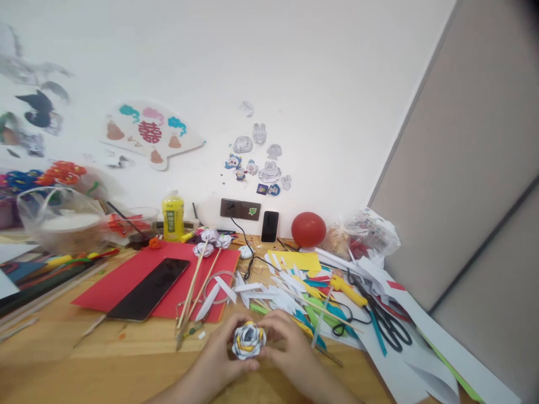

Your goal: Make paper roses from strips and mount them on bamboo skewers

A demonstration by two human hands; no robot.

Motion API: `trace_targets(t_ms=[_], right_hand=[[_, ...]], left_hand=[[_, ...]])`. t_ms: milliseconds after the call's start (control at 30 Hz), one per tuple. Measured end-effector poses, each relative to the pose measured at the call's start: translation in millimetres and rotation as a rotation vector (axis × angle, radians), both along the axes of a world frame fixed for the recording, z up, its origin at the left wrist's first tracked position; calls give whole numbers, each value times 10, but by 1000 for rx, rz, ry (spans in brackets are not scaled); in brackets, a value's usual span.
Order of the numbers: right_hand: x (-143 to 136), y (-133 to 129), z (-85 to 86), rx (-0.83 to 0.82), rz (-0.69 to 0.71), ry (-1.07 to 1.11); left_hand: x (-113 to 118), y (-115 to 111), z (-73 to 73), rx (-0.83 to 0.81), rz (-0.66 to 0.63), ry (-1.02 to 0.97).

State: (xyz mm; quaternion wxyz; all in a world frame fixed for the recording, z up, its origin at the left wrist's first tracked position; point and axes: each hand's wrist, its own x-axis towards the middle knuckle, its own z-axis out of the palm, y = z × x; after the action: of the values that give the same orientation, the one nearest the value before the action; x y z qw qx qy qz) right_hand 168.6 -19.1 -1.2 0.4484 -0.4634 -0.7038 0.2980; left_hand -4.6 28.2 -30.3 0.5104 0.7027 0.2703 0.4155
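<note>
A small paper rose (249,340) in white, yellow and dark tones is held just above the wooden table (138,365), near its front. My left hand (223,353) is closed round the rose's left side, thumb below it. On the right side, the fingertips of my right hand (286,345) press against the petals. The rose's underside is hidden. Beyond my hands lie thin wooden sticks (196,283) with white paper flowers (210,240) at their far ends, on red paper (105,283).
A black phone (148,289) rests on the red paper. To the right are paper strips (290,280), a yellow glue gun (348,289) and black scissors (389,322). A yellow bottle (173,216) and a red balloon (309,229) stand near the wall.
</note>
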Motion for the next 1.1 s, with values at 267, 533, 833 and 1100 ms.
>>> trace_targets(t_ms=[267,533,833,1100], right_hand=[[64,19,73,32,-63,20],[79,58,7,-175,-5,342],[15,41,-47,-147,38,367],[-6,-8,27,-74,-2,287]], left_hand=[[5,9,89,-127,32,-27],[-10,-28,90,-171,2,-76],[16,-44,60,-190,-126,-171],[-11,-30,51,-78,-103,-102]])
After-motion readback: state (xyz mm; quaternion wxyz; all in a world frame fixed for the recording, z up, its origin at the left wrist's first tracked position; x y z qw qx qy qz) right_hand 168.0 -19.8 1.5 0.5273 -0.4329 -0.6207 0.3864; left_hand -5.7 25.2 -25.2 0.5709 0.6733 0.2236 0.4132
